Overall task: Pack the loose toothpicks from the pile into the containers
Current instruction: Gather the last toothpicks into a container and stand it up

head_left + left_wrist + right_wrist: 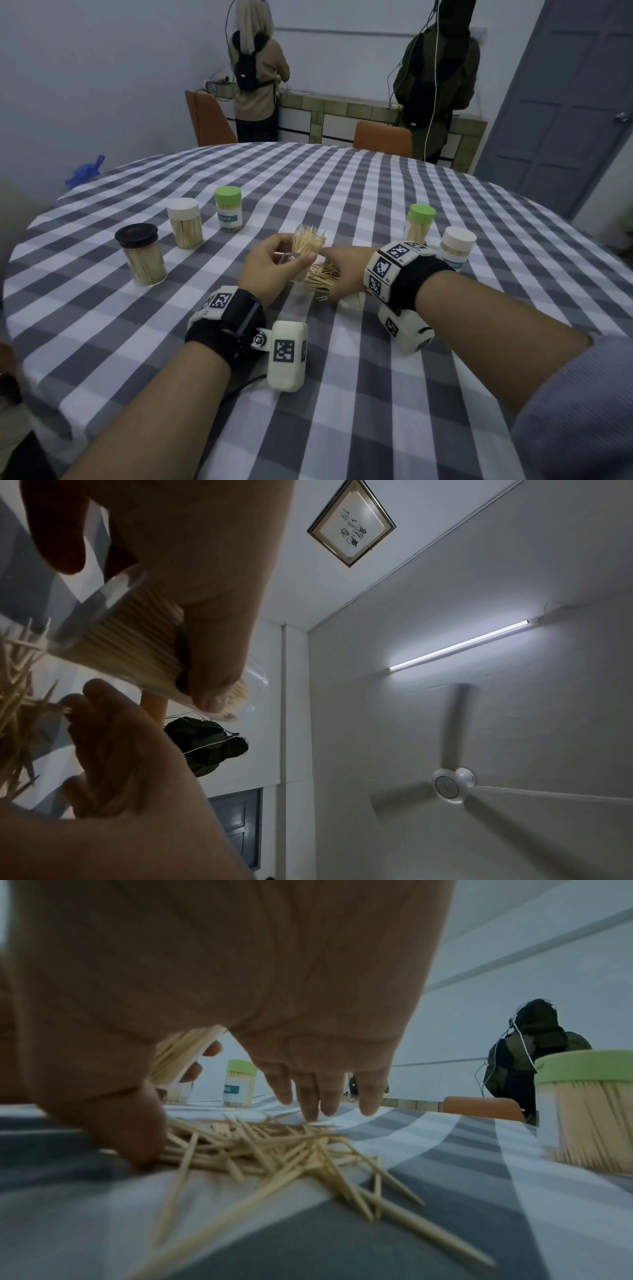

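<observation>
My left hand (291, 253) grips a clear lidless container (307, 240) packed with toothpicks, held tilted just above the table. In the left wrist view the container (137, 647) lies under my thumb. The loose toothpick pile (322, 275) lies on the checked cloth right beside it. My right hand (334, 274) reaches down over the pile, palm down. The right wrist view shows the right hand (236, 1123) straddling the pile (274, 1145): the thumb presses its left edge and the straight fingers (322, 1096) touch its far side.
Closed jars of toothpicks stand around: a black-lidded jar (142, 255), a white-lidded jar (185, 222) and a green-lidded jar (228, 212) on the left, another green-lidded jar (419, 222) and white-lidded jar (457, 246) behind my right wrist. Two people stand at a counter beyond the round table (342, 394).
</observation>
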